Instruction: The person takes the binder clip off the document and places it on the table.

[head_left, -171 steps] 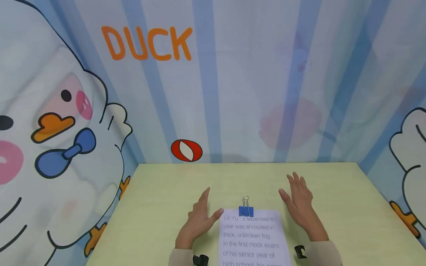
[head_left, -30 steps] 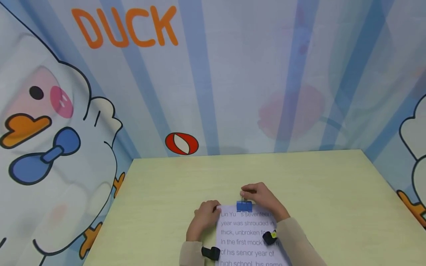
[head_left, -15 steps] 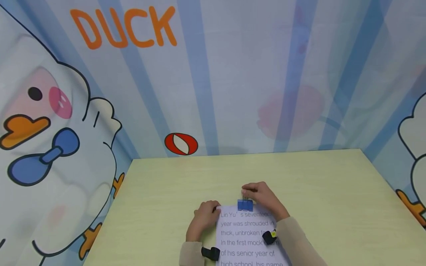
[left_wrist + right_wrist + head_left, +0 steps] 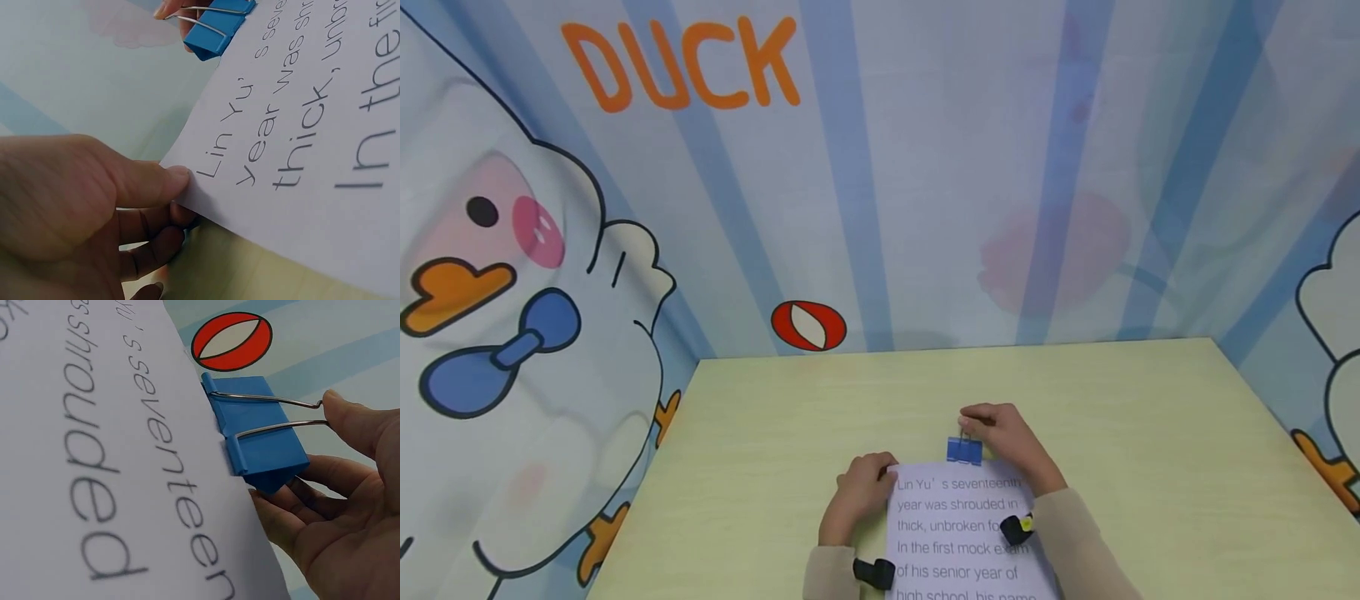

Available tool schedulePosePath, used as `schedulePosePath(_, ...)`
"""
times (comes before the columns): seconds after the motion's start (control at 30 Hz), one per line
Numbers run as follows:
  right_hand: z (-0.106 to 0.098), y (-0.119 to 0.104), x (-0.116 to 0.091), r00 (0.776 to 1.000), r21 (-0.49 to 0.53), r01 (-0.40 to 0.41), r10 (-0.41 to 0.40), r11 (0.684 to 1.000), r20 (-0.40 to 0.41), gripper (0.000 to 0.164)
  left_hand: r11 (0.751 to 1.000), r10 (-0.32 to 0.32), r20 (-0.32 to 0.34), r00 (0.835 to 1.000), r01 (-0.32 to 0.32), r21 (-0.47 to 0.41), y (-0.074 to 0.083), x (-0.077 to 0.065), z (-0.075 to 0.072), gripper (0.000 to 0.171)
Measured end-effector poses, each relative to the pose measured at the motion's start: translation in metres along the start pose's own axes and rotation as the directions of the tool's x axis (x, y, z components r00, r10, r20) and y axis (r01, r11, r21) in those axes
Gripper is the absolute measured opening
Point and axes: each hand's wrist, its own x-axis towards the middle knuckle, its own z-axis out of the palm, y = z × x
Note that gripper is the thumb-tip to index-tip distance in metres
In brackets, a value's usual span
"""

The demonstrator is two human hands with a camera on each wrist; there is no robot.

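A blue binder clip (image 4: 964,451) with wire handles stands at the top edge of the white printed paper (image 4: 955,529). My right hand (image 4: 1009,435) pinches the handles between thumb and fingers. In the right wrist view the clip's lips lie right along the paper's edge; whether they still touch it I cannot tell. My left hand (image 4: 865,486) pinches the paper's top left corner, the thumb (image 4: 175,181) on top and fingers curled below, as the left wrist view shows. The lower part of the paper runs out of the head view.
The pale yellow table (image 4: 790,408) reaches back to a curtain (image 4: 925,167) with blue stripes and the word DUCK. A printed duck (image 4: 512,417) covers the left side. Black straps (image 4: 874,572) sit at both wrists.
Both hands were spread apart beside the paper at first. Since then the left has taken its corner, and the right has taken the binder clip and moved it up and right to the paper's edge.
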Motion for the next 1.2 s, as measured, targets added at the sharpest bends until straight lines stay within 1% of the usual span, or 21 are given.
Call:
schedulePosePath(0.13, -0.007, 0.001, -0.001, 1.0, 0.018, -0.017, 0.017, 1.0, -0.02, 0.04, 1.0, 0.005, 0.002, 1.0, -0.005, 0.002, -0.001, 0.0, 0.001, 0.011)
schedulePosePath(0.23, -0.011, 0.001, -0.001, 0.999, 0.028, -0.025, 0.025, 0.999, -0.021, 0.04, 1.0, 0.007, 0.001, 1.0, -0.007, 0.002, -0.001, 0.0, 0.001, 0.011)
schedulePosePath(0.33, -0.013, 0.0, -0.002, 1.0, 0.023, -0.015, 0.016, 1.0, -0.013, 0.041, 1.0, 0.003, 0.001, 1.0, -0.003, 0.003, -0.001, -0.001, 0.001, 0.011)
schedulePosePath(0.57, -0.022, -0.001, -0.009, 0.999, 0.012, 0.051, -0.051, 0.999, 0.01, 0.041, 1.0, -0.004, -0.001, 1.0, 0.004, -0.008, 0.002, -0.002, 0.002, 0.012)
schedulePosePath(0.63, -0.025, -0.001, -0.011, 0.998, 0.013, 0.055, -0.055, 0.998, 0.013, 0.042, 1.0, -0.006, -0.002, 1.0, 0.005, -0.008, 0.002, -0.002, 0.002, 0.012)
schedulePosePath(0.8, -0.032, 0.0, -0.014, 0.999, 0.035, 0.041, -0.042, 0.999, 0.022, 0.043, 1.0, -0.009, -0.005, 1.0, 0.009, -0.004, 0.002, -0.002, 0.001, 0.012)
schedulePosePath(0.97, -0.04, 0.003, -0.019, 0.998, 0.055, 0.05, -0.051, 0.997, 0.034, 0.046, 1.0, -0.009, -0.002, 1.0, 0.009, -0.003, 0.002, -0.002, 0.001, 0.012)
schedulePosePath(1.13, -0.046, 0.007, -0.023, 0.998, 0.086, 0.032, -0.036, 0.996, 0.044, 0.047, 1.0, 0.005, -0.007, 1.0, -0.005, -0.005, 0.001, -0.002, 0.002, 0.011)
schedulePosePath(1.2, -0.048, 0.008, -0.024, 0.999, 0.098, 0.013, -0.017, 0.995, 0.046, 0.047, 1.0, 0.004, -0.005, 1.0, -0.004, -0.003, 0.0, -0.001, 0.003, 0.011)
